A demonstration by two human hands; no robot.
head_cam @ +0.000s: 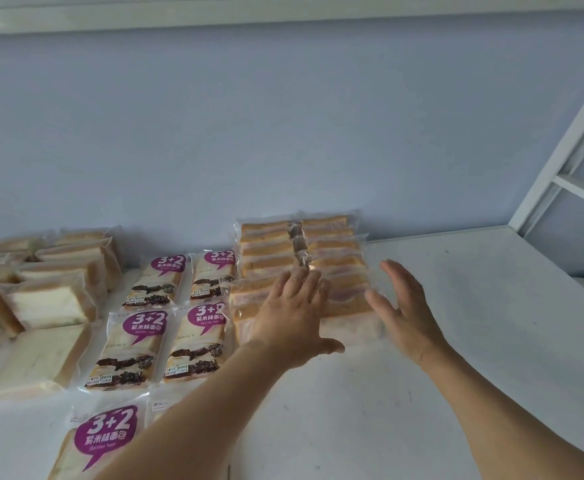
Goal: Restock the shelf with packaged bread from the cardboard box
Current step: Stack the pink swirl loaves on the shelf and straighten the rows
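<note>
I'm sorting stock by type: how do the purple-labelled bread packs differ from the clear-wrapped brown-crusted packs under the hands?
The purple-labelled bread packs carry printed wrappers with a purple "3+2" bubble; the clear-wrapped brown-crusted packs show bare bread, no print. The purple ones lie flat in a grid; the brown ones overlap in rows, touched by the open left hand, with the right hand alongside. Both lie on the white shelf.

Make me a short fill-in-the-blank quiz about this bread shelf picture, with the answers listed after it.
1. Both hands reach toward the block of ____-crusted bread packs stacked against the wall.
2. The left hand lies on that block with its fingers ____.
3. The packs with purple labels lie to the ____ of that block.
4. The shelf surface to the right of the right hand is coloured ____.

Missing words: brown; straight; left; white
</note>
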